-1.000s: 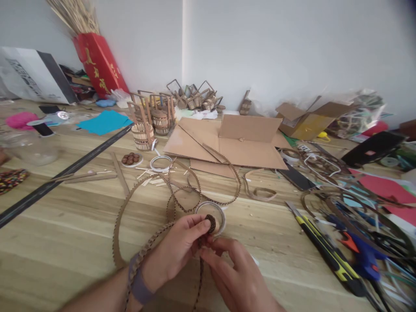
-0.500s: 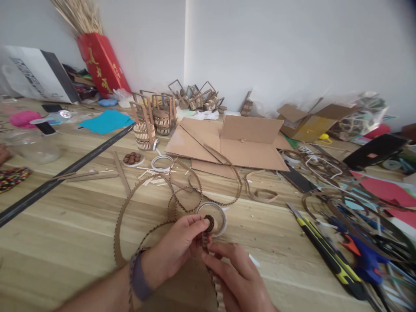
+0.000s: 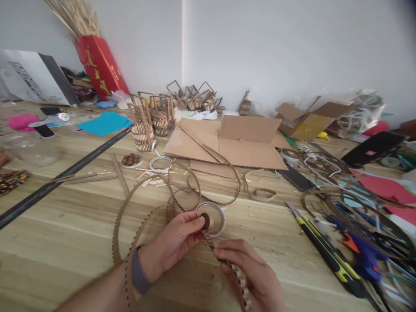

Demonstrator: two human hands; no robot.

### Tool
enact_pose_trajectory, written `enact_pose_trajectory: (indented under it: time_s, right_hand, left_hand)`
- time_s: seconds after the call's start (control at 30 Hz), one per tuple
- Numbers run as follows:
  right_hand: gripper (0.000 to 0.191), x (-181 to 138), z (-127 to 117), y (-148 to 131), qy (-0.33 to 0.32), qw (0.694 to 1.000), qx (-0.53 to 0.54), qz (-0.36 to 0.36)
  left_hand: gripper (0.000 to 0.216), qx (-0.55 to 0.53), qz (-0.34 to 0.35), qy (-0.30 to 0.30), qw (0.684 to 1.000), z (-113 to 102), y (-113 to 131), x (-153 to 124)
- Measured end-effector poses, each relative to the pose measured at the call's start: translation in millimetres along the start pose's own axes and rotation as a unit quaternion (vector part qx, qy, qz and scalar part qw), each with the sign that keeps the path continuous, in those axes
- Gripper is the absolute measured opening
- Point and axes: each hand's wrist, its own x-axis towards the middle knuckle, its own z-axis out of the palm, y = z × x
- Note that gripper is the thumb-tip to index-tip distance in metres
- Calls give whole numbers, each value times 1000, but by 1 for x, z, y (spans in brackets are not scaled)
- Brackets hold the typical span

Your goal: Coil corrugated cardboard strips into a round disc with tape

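Between the thumb and fingers of my left hand (image 3: 186, 229) is a small tight coil (image 3: 205, 221) of corrugated cardboard strip. From it the strip (image 3: 242, 281) runs toward me, and my right hand (image 3: 248, 268) pinches it a short way from the coil. Long loops of the corrugated strip (image 3: 116, 225) curl over the table and pass by my left wrist, which wears a purple band (image 3: 139, 273). Just behind the coil lies a roll of tape (image 3: 223, 221), partly hidden by my left hand.
Flat cardboard (image 3: 191, 143) lies ahead, with small wooden-slat buckets (image 3: 143, 138) to its left. A yellow-black box cutter (image 3: 328, 251) and a blue glue gun (image 3: 367, 262) lie at right. Brown beads (image 3: 131, 160) fill a small dish. Another person's hand (image 3: 4, 157) shows at far left.
My right hand has slid along the strip toward me and to the right, away from the coil. My left hand keeps hold of the coil, shifted slightly left.
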Motion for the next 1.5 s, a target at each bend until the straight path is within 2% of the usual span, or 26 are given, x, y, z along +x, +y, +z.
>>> enact_pose_trajectory:
  time_s: [0.13, 0.23, 0.4, 0.63, 0.83, 0.9, 1.03, 1.1, 1.33, 1.5]
  right_hand:
    - [17, 1, -4, 4, 57, 997, 42, 42]
    - [16, 3, -7, 7, 49, 994, 79, 64]
    - [16, 1, -6, 14, 73, 988, 113, 80]
    - [14, -2, -1, 19, 85, 982, 126, 112]
    - [23, 1, 7, 17, 76, 964, 194, 163]
    - [23, 1, 8, 16, 72, 947, 233, 210]
    - [32, 3, 6, 14, 39, 872, 338, 350]
    - [38, 5, 6, 14, 29, 856, 341, 388]
    - [45, 10, 6, 12, 33, 863, 292, 411]
    - [28, 7, 0, 12, -8, 897, 248, 366]
  left_hand:
    - [37, 26, -11, -10, 1000, -4, 1, -1]
    - [40, 62, -11, -22, 998, -4, 1, -2]
    - [43, 131, -9, -49, 990, -1, 3, -6]
    - [34, 222, -16, -90, 971, -2, 1, -10]
    - [28, 303, -10, -81, 949, 0, 3, -12]
    - [24, 336, -2, -88, 938, 1, 5, -14]
    - [14, 427, 41, -77, 900, 2, 6, -16]
    - [10, 462, 59, -63, 882, 2, 7, -17]
    - [8, 510, 69, -42, 857, 6, 10, -18]
    - [11, 516, 67, -34, 853, 6, 10, -18]
